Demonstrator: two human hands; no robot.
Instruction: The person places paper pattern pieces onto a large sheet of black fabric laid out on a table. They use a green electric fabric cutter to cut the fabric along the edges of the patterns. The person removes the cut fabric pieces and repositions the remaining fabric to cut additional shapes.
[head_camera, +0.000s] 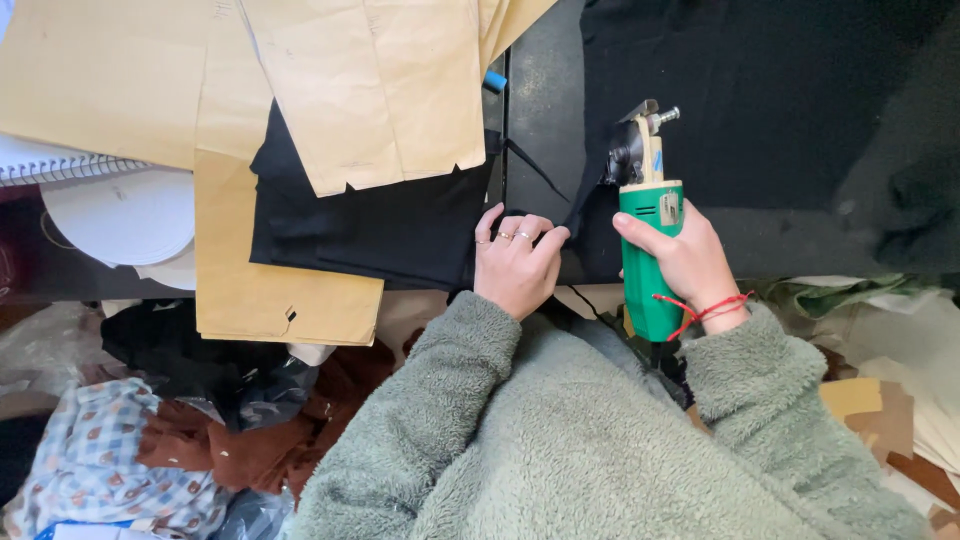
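Note:
My right hand (690, 262) grips the green handle of an electric rotary fabric cutter (648, 205), whose metal blade head rests on black fabric (760, 110) spread over the table. My left hand (515, 262), with rings on its fingers, presses fingers-down on the black fabric just left of the cutter, holding the edge of the cloth beside the cut line. A cut slit runs up through the fabric between the two hands. Green fleece sleeves cover both arms.
Tan paper pattern pieces (380, 90) lie over a folded black fabric stack (370, 225) at the left. A spiral notebook (50, 160) and white discs sit at far left. Scrap fabric, brown and checked cloth (110, 460), piles below the table edge.

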